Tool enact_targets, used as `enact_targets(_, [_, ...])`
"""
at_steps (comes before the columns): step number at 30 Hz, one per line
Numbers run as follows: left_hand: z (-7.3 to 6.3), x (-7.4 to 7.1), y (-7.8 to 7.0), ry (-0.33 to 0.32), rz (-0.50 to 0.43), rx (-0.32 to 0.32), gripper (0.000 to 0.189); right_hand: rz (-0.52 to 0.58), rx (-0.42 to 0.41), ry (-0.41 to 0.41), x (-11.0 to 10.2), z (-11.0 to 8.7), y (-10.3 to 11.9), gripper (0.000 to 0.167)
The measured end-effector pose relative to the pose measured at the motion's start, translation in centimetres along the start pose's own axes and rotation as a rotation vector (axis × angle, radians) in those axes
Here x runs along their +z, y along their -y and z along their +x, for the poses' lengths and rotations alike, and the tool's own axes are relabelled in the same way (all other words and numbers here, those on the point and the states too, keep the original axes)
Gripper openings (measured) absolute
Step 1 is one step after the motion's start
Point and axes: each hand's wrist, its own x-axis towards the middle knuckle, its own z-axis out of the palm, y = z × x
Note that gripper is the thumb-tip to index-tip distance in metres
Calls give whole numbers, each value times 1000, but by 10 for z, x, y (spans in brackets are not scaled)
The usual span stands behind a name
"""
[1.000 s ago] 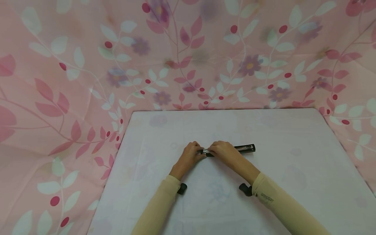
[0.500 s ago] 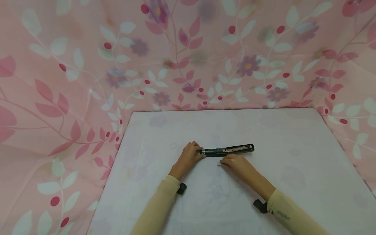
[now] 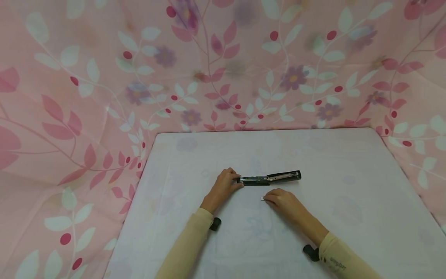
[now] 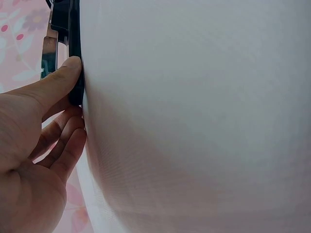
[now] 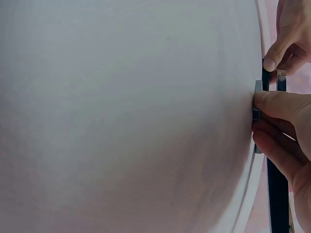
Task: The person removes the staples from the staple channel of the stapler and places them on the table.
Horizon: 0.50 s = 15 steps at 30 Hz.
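A black stapler [image 3: 256,184] lies on the white-covered table with its top arm [image 3: 285,177] folded back to the right, so the metal magazine shows. My left hand [image 3: 222,188] pinches the stapler's left end between thumb and fingers; in the left wrist view the thumb presses on the black base [image 4: 75,29]. Nearer to me and apart from the stapler, my right hand [image 3: 288,204] pinches a strip of staples [image 3: 263,198] just at the table surface. The right wrist view shows this grey strip [image 5: 258,86] sticking out past the thumb, its middle hidden by the fingers.
The table [image 3: 188,166] is covered with a pale cloth. Pink floral cloth [image 3: 223,69] hangs behind it and at both sides. Black wrist cameras stick out at the left cuff [image 3: 215,224] and right cuff [image 3: 311,252].
My right hand has moved off the stapler, toward me and slightly right, bringing the strip of staples with it. The stapler's magazine is now uncovered. My left hand has stayed put.
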Motion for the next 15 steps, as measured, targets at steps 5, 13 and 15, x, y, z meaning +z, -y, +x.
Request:
enact_targets(5, [1,1,0,0,1,-3,38,-19,-19,-17,2,-3,-1,21])
enact_targets(13, [1,2,0,-4,2,-12,38,-15,-18,-31,2,-3,0,21])
enact_targets(15, [1,3,0,-5,12,-16,38,-3,-4,-32,2,-3,0,20])
